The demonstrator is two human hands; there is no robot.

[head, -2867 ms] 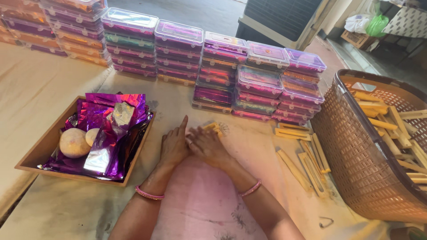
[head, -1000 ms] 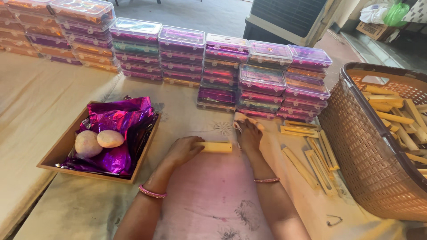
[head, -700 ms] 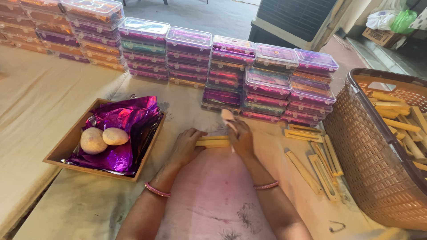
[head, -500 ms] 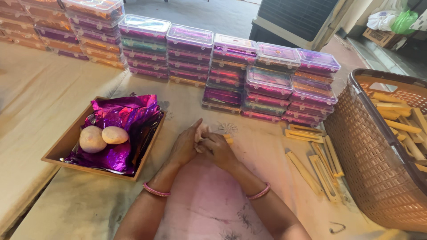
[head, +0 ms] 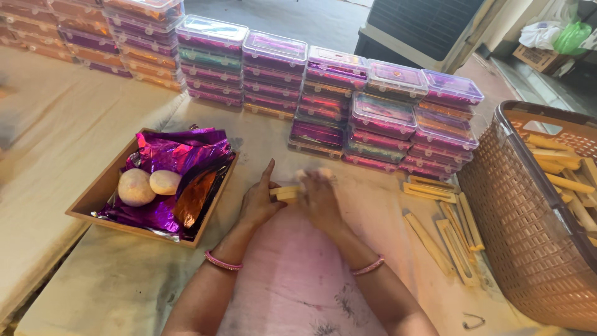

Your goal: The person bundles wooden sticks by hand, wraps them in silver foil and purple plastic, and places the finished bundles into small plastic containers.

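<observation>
Left hand (head: 261,202) resting palm-down on the cloth-covered counter (head: 93,274), fingers stretched forward, thumb side pressed against the end of a small pale-yellow wooden strip piece (head: 286,193). Right hand (head: 320,199) blurred with motion, curled over the other end of the same piece; grip looks closed around it, though the blur hides the fingertips. Piece lying low between both hands, just in front of the stacked clear-lidded plastic boxes (head: 379,118) with purple and pink contents.

To the left, a shallow wooden tray (head: 93,199) lined with crumpled purple foil (head: 180,162), holding two round pale dough-like balls (head: 149,185). To the right, loose wooden sticks and slotted frames (head: 444,227) scattered on the counter, and beyond them a brown woven plastic basket (head: 522,224) filled with more of the same sticks.

Likely risks, judged from this layout: a slip of the piece out of the moving right hand, since only thumb contact steadies the far end; a knock into the nearest stack of boxes just ahead, toppling the lids; a pinched fingertip where strip meets strip; scattered sticks nudged off the counter edge by a sweeping right forearm.
</observation>
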